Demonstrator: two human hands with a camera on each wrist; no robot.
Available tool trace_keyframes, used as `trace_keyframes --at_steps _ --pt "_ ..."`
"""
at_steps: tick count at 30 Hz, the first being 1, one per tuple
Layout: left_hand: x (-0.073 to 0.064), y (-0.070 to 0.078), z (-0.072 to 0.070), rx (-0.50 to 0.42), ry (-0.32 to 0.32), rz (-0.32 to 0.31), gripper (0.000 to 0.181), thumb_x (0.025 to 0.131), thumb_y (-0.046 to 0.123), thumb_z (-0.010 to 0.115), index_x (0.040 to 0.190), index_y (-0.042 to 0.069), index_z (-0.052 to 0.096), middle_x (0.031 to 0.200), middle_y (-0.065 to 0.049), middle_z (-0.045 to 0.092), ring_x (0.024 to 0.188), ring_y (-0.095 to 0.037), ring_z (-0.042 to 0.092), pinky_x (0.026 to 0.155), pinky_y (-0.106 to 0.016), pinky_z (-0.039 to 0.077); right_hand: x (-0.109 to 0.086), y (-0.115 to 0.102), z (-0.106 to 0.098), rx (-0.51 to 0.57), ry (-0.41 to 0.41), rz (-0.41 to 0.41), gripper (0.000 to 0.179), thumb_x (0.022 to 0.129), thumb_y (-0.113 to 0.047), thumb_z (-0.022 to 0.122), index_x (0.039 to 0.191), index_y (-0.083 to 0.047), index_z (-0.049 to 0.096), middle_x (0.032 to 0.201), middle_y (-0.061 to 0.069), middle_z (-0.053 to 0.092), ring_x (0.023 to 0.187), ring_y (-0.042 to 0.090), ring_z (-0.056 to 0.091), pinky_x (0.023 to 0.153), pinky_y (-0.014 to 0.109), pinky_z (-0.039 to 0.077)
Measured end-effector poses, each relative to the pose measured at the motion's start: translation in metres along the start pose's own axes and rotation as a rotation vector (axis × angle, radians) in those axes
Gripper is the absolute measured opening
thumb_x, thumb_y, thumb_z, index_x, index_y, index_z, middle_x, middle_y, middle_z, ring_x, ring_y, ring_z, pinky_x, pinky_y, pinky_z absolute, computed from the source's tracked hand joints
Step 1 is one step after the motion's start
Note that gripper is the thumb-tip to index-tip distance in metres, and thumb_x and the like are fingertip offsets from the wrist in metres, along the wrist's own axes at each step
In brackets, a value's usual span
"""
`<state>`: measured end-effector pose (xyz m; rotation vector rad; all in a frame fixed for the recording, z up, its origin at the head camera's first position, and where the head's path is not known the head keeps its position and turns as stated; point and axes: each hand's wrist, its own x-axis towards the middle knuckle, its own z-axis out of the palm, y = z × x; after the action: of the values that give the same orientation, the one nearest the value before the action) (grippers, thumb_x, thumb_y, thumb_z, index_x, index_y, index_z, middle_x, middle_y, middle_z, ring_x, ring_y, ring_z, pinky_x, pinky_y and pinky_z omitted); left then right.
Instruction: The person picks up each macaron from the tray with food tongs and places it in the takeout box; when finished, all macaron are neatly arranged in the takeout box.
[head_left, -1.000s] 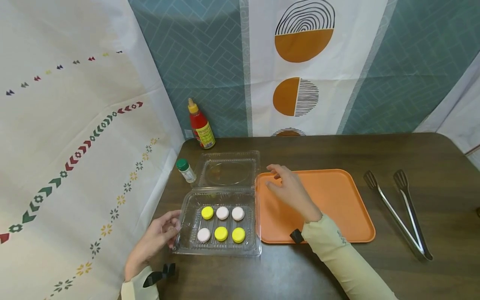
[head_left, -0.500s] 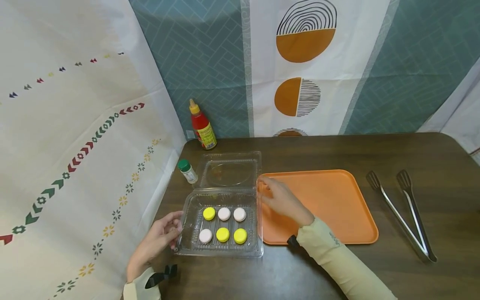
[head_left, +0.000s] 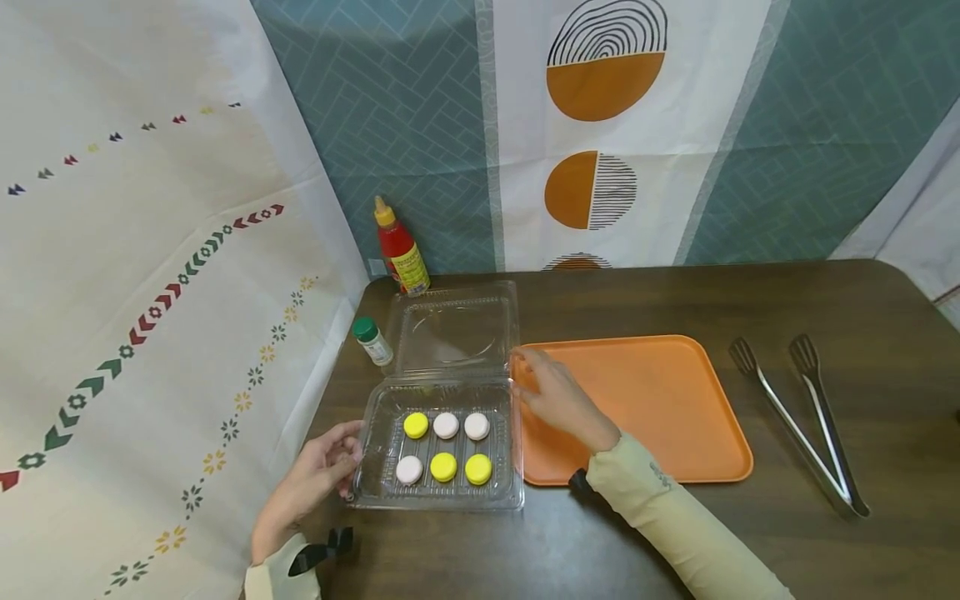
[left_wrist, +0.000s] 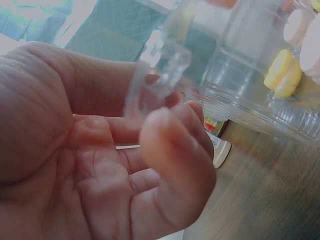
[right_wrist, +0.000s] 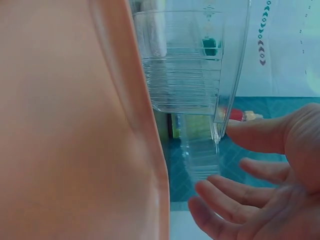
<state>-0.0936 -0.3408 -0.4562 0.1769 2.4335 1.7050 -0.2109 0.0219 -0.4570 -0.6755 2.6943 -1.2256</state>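
A clear plastic clamshell container (head_left: 381, 454) sits in the head view with its lid (head_left: 453, 333) folded back. Inside are several macarons in two rows, some yellow (head_left: 478, 469), some white (head_left: 408, 470). My left hand (head_left: 307, 483) holds the container's left rim; in the left wrist view its curled fingers (left_wrist: 175, 165) lie around the clear edge. At the right side by the hinge is my right hand (head_left: 562, 400). The right wrist view shows its thumb (right_wrist: 257, 135) at the clear edge, the other fingers loosely spread below, gripping nothing.
An orange tray (head_left: 652, 408) lies right of the container, under my right forearm. Metal tongs (head_left: 817, 433) rest farther right. A green-capped jar (head_left: 372, 340) stands by the lid, and a red sauce bottle (head_left: 401, 250) stands behind it at the wall.
My right hand has moved left and slightly down from above the tray to the container's hinge side. The lid's far edge has risen slightly. My left hand has stayed put.
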Motion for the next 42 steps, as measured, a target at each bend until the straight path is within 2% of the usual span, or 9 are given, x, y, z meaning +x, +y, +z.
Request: trace_keyframes --at_steps 3,7,12,16,21,27,35,38,42 --pt "0.0 0.0 0.0 0.002 -0.001 -0.007 0.05 0.097 -0.01 0.054 0.14 -0.024 0.034 0.095 -0.022 0.054 0.059 -0.013 0.052 0.048 -0.029 0.051 -0.001 -0.001 0.001 0.016 0.018 0.013 0.07 0.094 -0.008 0.071 0.154 -0.003 0.036 0.144 0.015 0.051 0.125 0.037 0.053 0.101 0.056 0.047" --pt "-0.001 0.0 0.0 0.01 0.002 -0.009 0.049 0.097 -0.01 0.054 0.14 -0.024 0.034 0.096 -0.022 0.054 0.059 -0.013 0.052 0.047 -0.029 0.05 0.0 -0.001 0.002 0.033 0.062 -0.021 0.085 0.09 -0.002 0.074 0.158 -0.003 0.023 0.139 0.017 0.052 0.122 0.036 0.054 0.093 0.051 0.051" --pt "0.001 0.003 0.0 0.012 0.006 -0.015 0.049 0.097 -0.01 0.054 0.14 -0.023 0.036 0.096 -0.023 0.054 0.06 -0.013 0.052 0.048 -0.029 0.05 0.0 -0.002 0.001 0.045 0.091 -0.042 0.096 0.089 -0.001 0.076 0.16 -0.002 0.011 0.134 0.016 0.053 0.118 0.034 0.054 0.086 0.045 0.052" --pt "0.001 0.003 0.0 0.015 0.008 -0.015 0.049 0.097 -0.009 0.054 0.14 -0.023 0.036 0.096 -0.022 0.054 0.059 -0.014 0.052 0.047 -0.029 0.05 0.0 -0.004 0.001 0.028 0.095 -0.045 0.095 0.089 -0.003 0.076 0.16 0.0 0.014 0.13 0.016 0.053 0.116 0.034 0.054 0.086 0.045 0.051" --pt "0.001 0.002 0.001 0.013 0.015 -0.035 0.049 0.097 -0.009 0.055 0.14 -0.022 0.037 0.095 -0.021 0.054 0.059 -0.014 0.053 0.048 -0.029 0.05 0.0 -0.005 0.002 0.01 0.108 -0.078 0.082 0.088 0.0 0.075 0.155 0.0 0.028 0.124 0.016 0.054 0.111 0.035 0.055 0.084 0.044 0.051" --pt "0.0 0.001 0.0 0.008 0.001 -0.003 0.049 0.096 -0.01 0.054 0.14 -0.023 0.036 0.094 -0.021 0.053 0.058 -0.013 0.052 0.047 -0.029 0.05 -0.001 -0.005 0.002 0.001 0.134 -0.148 0.057 0.089 0.002 0.073 0.137 0.0 0.042 0.116 0.016 0.052 0.104 0.033 0.055 0.084 0.042 0.05" --pt "-0.001 0.004 -0.001 0.014 -0.004 -0.012 0.049 0.097 -0.009 0.054 0.141 -0.022 0.035 0.094 -0.018 0.053 0.059 -0.012 0.051 0.048 -0.028 0.05 -0.007 -0.012 -0.004 0.017 0.311 -0.241 0.012 0.096 -0.007 0.069 0.105 -0.006 0.062 0.1 0.006 0.058 0.09 0.024 0.056 0.078 0.04 0.051" --pt "-0.001 0.003 0.0 0.037 0.002 -0.034 0.049 0.097 -0.009 0.054 0.141 -0.021 0.036 0.093 -0.017 0.054 0.059 -0.012 0.051 0.048 -0.028 0.051 -0.011 -0.017 -0.009 0.021 0.354 -0.293 0.007 0.095 -0.005 0.069 0.101 -0.005 0.064 0.096 0.006 0.06 0.087 0.024 0.058 0.077 0.043 0.053" --pt "0.0 0.004 0.002 0.043 0.018 -0.068 0.048 0.098 -0.008 0.054 0.142 -0.019 0.037 0.093 -0.017 0.054 0.06 -0.012 0.05 0.049 -0.028 0.051 -0.017 -0.024 -0.015 0.003 0.351 -0.359 0.007 0.095 -0.006 0.07 0.1 -0.005 0.066 0.093 0.004 0.061 0.085 0.021 0.057 0.075 0.043 0.053"
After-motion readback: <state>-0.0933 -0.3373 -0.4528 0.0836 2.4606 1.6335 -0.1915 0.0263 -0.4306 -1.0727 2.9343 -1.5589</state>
